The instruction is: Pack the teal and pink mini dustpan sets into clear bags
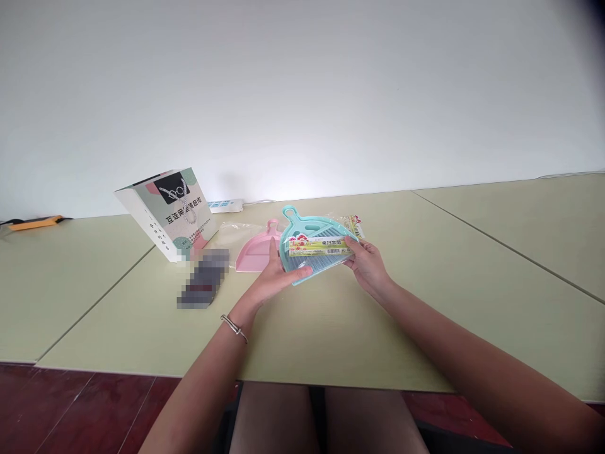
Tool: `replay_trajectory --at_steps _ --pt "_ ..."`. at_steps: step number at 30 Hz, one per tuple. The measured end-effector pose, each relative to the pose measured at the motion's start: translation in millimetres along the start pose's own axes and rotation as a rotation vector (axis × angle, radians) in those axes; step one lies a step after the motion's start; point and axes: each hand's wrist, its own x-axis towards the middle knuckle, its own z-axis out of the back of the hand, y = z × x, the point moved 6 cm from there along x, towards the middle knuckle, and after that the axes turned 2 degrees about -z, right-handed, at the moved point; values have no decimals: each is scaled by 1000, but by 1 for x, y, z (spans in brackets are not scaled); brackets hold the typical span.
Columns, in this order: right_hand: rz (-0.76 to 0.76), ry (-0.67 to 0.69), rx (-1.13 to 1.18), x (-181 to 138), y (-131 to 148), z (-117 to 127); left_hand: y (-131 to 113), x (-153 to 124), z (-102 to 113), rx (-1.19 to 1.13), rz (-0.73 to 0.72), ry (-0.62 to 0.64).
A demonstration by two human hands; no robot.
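Both hands hold a wrapped teal dustpan set (316,247) just above the table (425,315).
The left hand (274,277) grips its near edge, thumb on top. The right hand (366,265) pinches the right end beside the label strip (320,247), whose Chinese print is too small to read. A pink dustpan (258,253) lies behind, and further left stands a paper bag (172,214) printed "互连网…超市".
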Motion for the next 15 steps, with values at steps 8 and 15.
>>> replay_trajectory --at_steps 8,15 --pt "-116 137 -80 7 10 2 8 9 15 87 -19 -134" --pt "-42 235 -411 0 15 -6 8 12 20 185 -118 -196"
